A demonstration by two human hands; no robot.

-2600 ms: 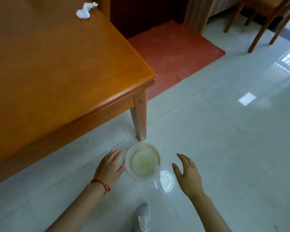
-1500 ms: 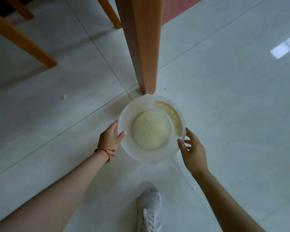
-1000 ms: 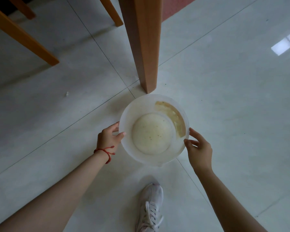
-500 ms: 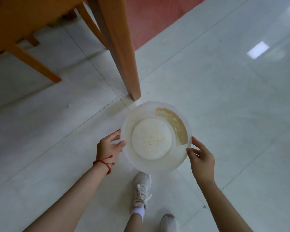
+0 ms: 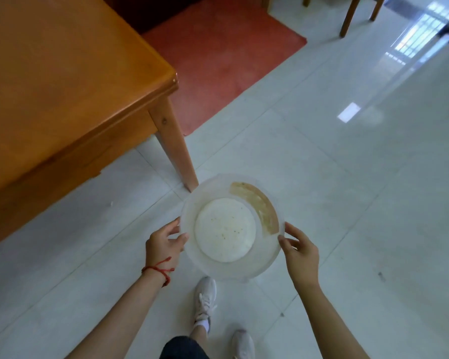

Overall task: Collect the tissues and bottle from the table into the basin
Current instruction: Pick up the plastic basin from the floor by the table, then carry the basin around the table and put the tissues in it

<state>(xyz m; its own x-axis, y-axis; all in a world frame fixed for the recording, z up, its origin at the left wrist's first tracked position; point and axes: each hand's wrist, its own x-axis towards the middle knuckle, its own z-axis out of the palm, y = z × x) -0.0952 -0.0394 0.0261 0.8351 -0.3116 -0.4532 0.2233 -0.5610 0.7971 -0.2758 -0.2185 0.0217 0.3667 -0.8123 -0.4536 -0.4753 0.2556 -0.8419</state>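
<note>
I have raised the translucent plastic basin [image 5: 232, 226] off the floor, where it stood by the table leg [image 5: 175, 151] a moment ago; it now hangs level between my left hand [image 5: 163, 246] and right hand [image 5: 300, 252], each clamped on its rim. Collection can therefore begin once it reaches the wooden table [image 5: 62, 81]. Count: one basin, empty; tissues and bottle, none in view.

Head view: worn on the person's head, facing forward and steeply down
Nearness: close over both forearms and the white shoes [image 5: 205, 296] — arm's reach
Frame: table [image 5: 62, 81] corner upper left, tiled floor [image 5: 347, 203] right
Shared ground: single view only — no second
</note>
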